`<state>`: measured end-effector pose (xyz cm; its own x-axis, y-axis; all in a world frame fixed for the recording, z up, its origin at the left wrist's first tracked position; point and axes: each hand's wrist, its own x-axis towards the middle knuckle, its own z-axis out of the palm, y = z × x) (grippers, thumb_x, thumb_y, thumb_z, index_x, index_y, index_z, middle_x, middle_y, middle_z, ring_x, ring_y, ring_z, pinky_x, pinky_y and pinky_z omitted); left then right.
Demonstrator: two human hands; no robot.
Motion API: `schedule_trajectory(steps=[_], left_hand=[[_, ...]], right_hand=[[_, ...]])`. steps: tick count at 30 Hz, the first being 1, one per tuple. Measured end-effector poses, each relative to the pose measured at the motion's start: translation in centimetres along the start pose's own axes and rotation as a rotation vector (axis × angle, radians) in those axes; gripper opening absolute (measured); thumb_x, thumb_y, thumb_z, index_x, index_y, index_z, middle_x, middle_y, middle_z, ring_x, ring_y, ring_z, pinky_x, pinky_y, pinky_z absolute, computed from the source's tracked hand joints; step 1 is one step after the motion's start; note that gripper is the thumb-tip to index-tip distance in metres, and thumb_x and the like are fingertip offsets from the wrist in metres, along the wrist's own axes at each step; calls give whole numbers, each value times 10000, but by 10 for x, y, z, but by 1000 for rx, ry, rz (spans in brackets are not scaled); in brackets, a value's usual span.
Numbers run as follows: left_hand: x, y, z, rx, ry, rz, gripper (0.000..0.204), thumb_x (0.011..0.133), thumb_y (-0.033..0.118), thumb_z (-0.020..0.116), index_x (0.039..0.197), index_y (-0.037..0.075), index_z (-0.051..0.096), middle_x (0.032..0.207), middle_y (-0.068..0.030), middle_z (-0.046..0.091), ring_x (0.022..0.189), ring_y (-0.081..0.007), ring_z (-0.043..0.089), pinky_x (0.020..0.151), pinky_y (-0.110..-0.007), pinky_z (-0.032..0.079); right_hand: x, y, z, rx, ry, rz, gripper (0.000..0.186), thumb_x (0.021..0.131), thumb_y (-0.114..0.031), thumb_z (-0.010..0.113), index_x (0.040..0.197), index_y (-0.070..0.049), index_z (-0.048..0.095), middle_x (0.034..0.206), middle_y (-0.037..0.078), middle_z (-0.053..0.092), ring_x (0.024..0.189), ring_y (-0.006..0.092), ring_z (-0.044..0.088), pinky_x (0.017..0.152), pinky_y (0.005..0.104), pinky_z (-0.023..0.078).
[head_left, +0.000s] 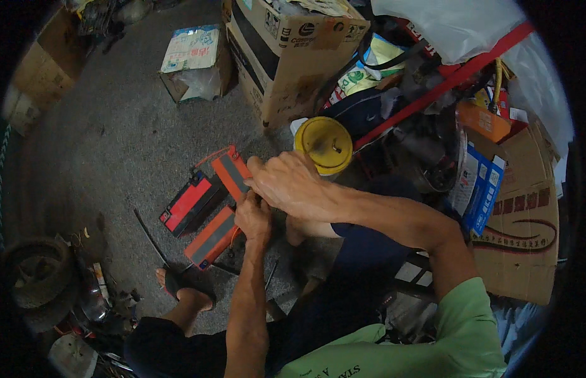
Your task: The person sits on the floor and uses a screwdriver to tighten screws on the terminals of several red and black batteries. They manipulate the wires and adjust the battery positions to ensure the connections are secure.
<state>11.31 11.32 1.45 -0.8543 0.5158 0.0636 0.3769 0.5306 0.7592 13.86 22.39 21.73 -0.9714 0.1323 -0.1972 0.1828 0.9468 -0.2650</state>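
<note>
Several block-shaped batteries lie close together on the floor in front of me. One orange battery with a grey stripe [232,176] is at the far side, another orange striped battery [211,238] is nearer, and a red and black battery [184,205] is to their left. My left hand [253,217] is closed at the right end of the nearer orange battery. Just above it, my right hand [288,181] is closed beside the far orange battery, its fingertips almost meeting the left hand's. Whatever the fingers pinch is hidden. An orange wire [235,237] shows below my left hand.
A yellow round container [323,145] stands right of my hands. Behind are a tall cardboard box [293,69] and a smaller box [193,63]. Tyres [37,271] sit at left. A red bar [431,91] slants over clutter at right, near flattened cardboard [520,239].
</note>
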Motion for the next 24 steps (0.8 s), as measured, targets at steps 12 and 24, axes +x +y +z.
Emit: schedule_trajectory(steps=[12,24], left_hand=[[-2,-2,2,-56,17,-53,222,773,91,673,990,49,650,962,-164,639,918,-395,619,758,-486,511],[-6,-8,7,-101,47,-53,163,783,123,674,902,26,622,905,-172,626,861,-405,614,730,-477,500]], right_hand=[[-8,5,17,19,137,-80,365,833,-221,620,1053,42,493,900,248,639,822,412,668,743,513,489],[-11,6,18,-56,257,-164,336,829,-234,645,1019,25,548,821,191,650,692,392,664,677,482,504]])
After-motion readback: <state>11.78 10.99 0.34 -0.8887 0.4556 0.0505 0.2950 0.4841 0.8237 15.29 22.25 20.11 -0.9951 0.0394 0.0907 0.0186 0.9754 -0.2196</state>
